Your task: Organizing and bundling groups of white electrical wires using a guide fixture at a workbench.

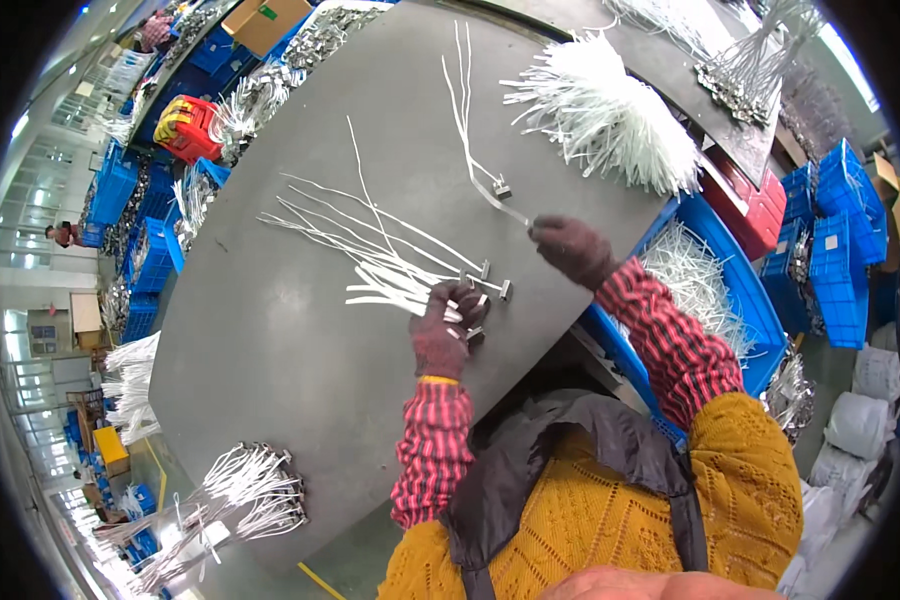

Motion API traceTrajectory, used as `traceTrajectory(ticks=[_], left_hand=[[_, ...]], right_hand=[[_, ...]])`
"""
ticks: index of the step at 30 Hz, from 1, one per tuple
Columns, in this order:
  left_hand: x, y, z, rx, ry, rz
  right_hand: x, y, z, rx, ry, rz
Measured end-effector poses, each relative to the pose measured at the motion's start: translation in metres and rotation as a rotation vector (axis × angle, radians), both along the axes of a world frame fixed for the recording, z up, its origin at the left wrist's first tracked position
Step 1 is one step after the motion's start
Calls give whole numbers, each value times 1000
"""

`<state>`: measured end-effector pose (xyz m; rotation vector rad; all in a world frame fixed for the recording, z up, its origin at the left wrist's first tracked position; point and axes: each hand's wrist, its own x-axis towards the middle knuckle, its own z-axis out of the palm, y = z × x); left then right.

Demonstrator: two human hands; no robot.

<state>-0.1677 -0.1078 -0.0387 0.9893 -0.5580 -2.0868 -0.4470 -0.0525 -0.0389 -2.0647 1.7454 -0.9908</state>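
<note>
My left hand (448, 325), in a dark glove, is closed around a bunch of short white sleeves (385, 288). Thin white wires (370, 228) fan out over the table beyond it. Small metal pieces (505, 290) on the wire ends lie by its fingers; whether the hand grips any of these wires is hidden. My right hand (573, 250), also gloved, pinches the near end of a white sleeve (510, 212). From that sleeve thin white wires (460, 95) stretch away over the table, and a small metal piece (501, 187) lies beside it.
On the grey table (260, 330) a large heap of white sleeves (610, 115) lies far right, and a wire bundle (255, 490) near left. A blue crate (765, 345) of white strips stands by my right arm. Left are blue bins (150, 255) and a red container (185, 130).
</note>
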Motion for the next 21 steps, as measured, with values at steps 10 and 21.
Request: traceTrajectory(ticks=[10, 21], left_hand=[[-133, 11, 32, 263, -283, 373], [-86, -4, -2, 41, 29, 341]], right_hand=[[74, 173, 38, 505, -478, -94], [-47, 499, -66, 746, -1028, -1132]])
